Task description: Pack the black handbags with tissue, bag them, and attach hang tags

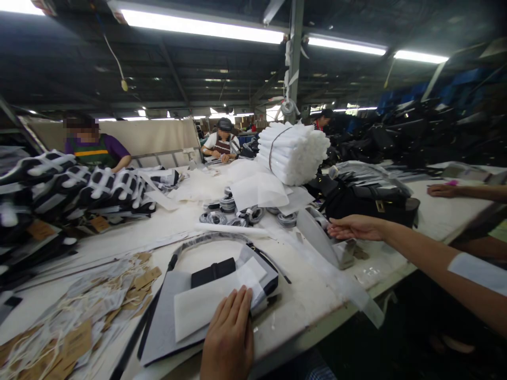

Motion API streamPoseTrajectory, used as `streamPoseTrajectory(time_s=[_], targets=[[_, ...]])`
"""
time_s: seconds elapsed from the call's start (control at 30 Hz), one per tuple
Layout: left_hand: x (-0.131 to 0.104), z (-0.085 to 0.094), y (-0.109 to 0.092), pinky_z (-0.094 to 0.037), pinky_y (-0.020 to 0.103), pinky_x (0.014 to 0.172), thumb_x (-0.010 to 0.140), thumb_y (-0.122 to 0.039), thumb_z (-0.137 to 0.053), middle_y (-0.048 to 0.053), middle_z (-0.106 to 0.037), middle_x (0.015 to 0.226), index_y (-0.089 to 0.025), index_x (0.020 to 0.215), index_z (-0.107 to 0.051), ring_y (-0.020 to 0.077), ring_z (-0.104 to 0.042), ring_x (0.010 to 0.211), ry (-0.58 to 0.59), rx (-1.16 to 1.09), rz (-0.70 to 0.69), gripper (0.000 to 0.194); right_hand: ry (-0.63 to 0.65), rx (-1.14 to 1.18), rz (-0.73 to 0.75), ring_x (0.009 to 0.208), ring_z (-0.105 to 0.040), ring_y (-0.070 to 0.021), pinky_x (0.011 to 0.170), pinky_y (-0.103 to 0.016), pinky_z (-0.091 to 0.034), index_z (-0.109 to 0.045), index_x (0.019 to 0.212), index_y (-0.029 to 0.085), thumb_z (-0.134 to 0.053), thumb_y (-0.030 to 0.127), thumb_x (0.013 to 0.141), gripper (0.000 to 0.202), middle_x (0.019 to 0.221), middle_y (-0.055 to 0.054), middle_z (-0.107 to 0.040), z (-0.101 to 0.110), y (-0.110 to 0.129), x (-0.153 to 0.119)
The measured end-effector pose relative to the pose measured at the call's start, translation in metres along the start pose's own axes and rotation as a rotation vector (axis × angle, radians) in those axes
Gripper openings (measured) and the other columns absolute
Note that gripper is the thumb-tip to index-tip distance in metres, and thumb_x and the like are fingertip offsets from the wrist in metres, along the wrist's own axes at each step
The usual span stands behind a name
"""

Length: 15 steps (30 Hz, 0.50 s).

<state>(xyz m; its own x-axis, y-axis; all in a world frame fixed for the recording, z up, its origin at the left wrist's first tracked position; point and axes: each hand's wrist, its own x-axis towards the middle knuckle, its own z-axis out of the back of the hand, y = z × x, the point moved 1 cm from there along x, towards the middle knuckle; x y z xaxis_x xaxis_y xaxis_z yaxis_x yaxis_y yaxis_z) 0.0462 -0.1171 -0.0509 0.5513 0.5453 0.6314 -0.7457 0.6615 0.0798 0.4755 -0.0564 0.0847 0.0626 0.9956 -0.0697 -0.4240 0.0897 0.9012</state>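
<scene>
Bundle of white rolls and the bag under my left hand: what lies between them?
Between the bundle and the bag lie loose white sheets, several grey coils and a long white strip, as the head view shows.

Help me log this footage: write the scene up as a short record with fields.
Left hand: flat on white sheet
Under sheet: gray-and-black bag
Right hand: reached out, fingertips by translucent sheet; grip unclear
Left of bag: brown tags, white strings
Beyond bag: gray coils, tied white bundle
Far right: another person's hand
</scene>
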Motion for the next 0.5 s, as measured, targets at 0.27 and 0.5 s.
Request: streamPoseTrajectory(time_s=[0.27,0.5], targets=[[0.000,-0.001,0.002,-0.056,0.039,0.100,0.089,-0.011,-0.047,0.004,-0.057,0.143,-0.015,0.148,-0.044,0.0238,-0.059,0.127,0.017,0.029,-0.021,0.059,-0.149,0.236,-0.070,0.081,-0.076,-0.0245,0.070,-0.027,-0.058,-0.077,0.095,0.005,-0.060,0.046,0.094,0.044,0.097,-0.025,-0.075,0.021,-0.006,-0.032],[0.000,-0.001,0.002,-0.053,0.039,0.102,0.090,-0.011,-0.047,0.002,-0.055,0.145,-0.014,0.148,-0.044,0.0236,-0.058,0.128,0.010,0.056,-0.028,0.058,-0.184,0.237,-0.069,0.079,-0.076,-0.0309,0.065,-0.030,-0.062,-0.082,0.093,0.018,-0.065,0.043,0.091,0.031,0.098,-0.024,-0.075,0.007,-0.036,-0.102]])
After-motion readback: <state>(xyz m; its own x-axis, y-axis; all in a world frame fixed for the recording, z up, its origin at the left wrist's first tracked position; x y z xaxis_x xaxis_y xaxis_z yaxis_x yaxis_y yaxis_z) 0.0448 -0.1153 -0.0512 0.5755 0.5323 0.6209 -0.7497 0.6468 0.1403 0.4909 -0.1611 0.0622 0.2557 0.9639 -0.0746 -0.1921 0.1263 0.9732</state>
